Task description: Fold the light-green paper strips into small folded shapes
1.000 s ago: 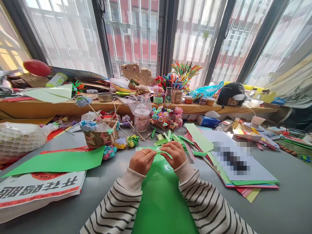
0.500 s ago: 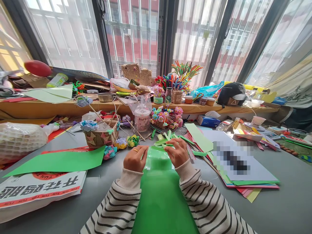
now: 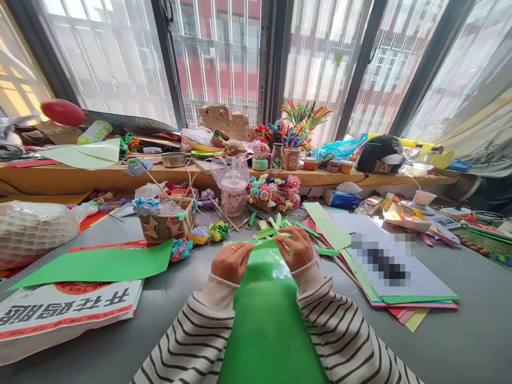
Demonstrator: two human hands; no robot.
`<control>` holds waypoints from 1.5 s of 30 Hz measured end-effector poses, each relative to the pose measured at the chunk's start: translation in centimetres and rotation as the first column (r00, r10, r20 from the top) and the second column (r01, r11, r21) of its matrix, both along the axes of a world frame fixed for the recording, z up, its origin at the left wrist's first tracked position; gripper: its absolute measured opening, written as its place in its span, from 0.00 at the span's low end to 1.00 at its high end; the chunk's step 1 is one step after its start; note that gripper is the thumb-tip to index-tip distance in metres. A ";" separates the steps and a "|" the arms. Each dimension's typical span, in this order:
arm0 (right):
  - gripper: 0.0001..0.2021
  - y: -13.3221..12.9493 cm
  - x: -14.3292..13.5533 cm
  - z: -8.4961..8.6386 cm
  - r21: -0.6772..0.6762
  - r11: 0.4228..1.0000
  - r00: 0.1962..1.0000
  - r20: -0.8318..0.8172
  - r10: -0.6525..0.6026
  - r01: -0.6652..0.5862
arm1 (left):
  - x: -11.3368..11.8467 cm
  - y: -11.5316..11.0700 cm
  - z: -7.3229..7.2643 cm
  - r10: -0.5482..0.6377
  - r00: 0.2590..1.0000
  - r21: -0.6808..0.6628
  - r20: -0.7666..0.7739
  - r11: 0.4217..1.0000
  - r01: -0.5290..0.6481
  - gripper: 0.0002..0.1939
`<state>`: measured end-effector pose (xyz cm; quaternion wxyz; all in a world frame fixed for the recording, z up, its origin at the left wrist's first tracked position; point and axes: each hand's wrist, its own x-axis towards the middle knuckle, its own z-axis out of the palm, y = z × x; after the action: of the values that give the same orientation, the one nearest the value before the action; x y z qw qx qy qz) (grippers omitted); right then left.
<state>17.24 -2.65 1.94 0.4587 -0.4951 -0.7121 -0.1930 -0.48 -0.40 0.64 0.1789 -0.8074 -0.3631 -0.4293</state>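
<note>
A short green paper strip (image 3: 264, 245) stretches between my two hands. My left hand (image 3: 232, 261) pinches its left end; a ring shows on one finger. My right hand (image 3: 295, 248) is closed on the right end, the fingertips partly covering it. Below the hands a large glossy green sheet (image 3: 274, 325) lies between my forearms. Just beyond my fingers is a loose pile of cut green strips (image 3: 267, 233), some light and some darker. Folded paper flowers, one yellow-green (image 3: 218, 231) and one teal and pink (image 3: 181, 249), sit left of my left hand.
A woven basket (image 3: 168, 225) with paper flowers and a lidded drink cup (image 3: 234, 198) stand behind. Stacked coloured paper (image 3: 416, 282) lies right, a green sheet (image 3: 100, 265) on a printed bag (image 3: 68, 314) left. A cluttered ledge (image 3: 224, 173) runs along the windows.
Both hands have shifted slightly right, the left one more. The green strip now shows stretched between the fingertips, where the hands were raised apart before.
</note>
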 end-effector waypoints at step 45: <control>0.12 0.1 -2.4 -0.7 -0.041 0.304 -0.015 -0.984 -0.178 -0.952 | 0.4 -0.3 1.7 -0.139 0.476 -0.461 0.868 0.127 0.878 0.39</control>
<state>14.79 -2.56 1.27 0.5191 -0.3306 -0.3664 0.6979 -0.10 -0.71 2.35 -0.6040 -0.6274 -0.2282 -0.4353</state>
